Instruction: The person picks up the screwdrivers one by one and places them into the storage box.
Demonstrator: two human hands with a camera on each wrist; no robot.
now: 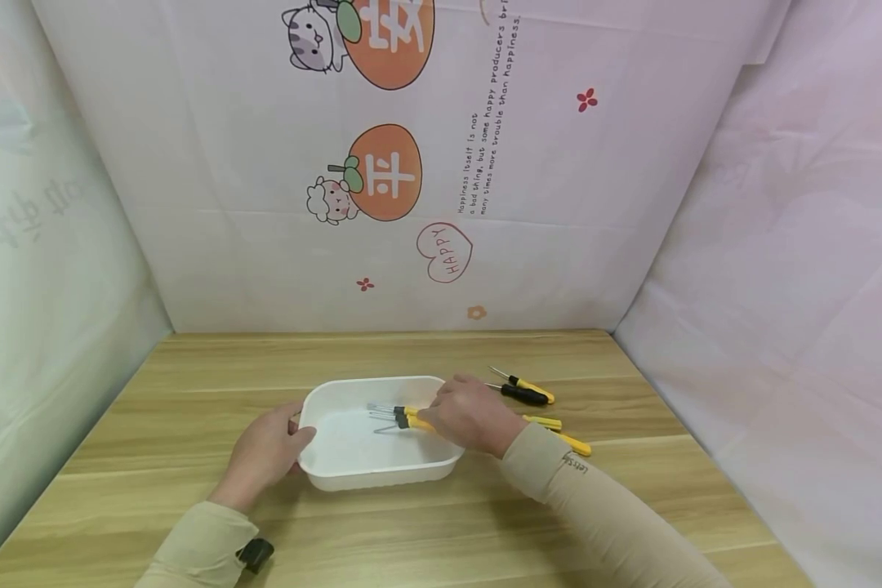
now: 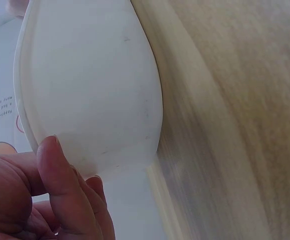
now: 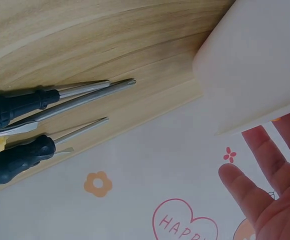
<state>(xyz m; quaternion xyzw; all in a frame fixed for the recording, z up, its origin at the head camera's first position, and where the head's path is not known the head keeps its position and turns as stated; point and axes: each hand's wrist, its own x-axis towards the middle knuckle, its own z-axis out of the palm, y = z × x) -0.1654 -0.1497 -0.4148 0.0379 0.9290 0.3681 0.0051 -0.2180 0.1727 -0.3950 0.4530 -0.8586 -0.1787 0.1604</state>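
A white plastic tray (image 1: 378, 471) sits on the wooden table. My left hand (image 1: 268, 445) grips its left end, thumb over the rim; in the left wrist view the fingers (image 2: 60, 185) are at the tray's edge. Over the right rim reaches my right hand (image 1: 470, 415), holding a bunch of yellow-and-black screwdrivers (image 1: 404, 421) by the handles, which it partly hides. Their metal shafts point left inside the tray. In the right wrist view, the outer fingers (image 3: 270, 160) extend beside the tray wall, the little finger spread apart.
Right of the tray, a black-handled screwdriver (image 1: 525, 395) and a small yellow-and-black one (image 1: 532, 387) lie on the table. Two yellow handles (image 1: 575, 443) show behind the right wrist. A printed cloth wall (image 1: 301, 269) stands at the table's back edge, with more cloth at both sides.
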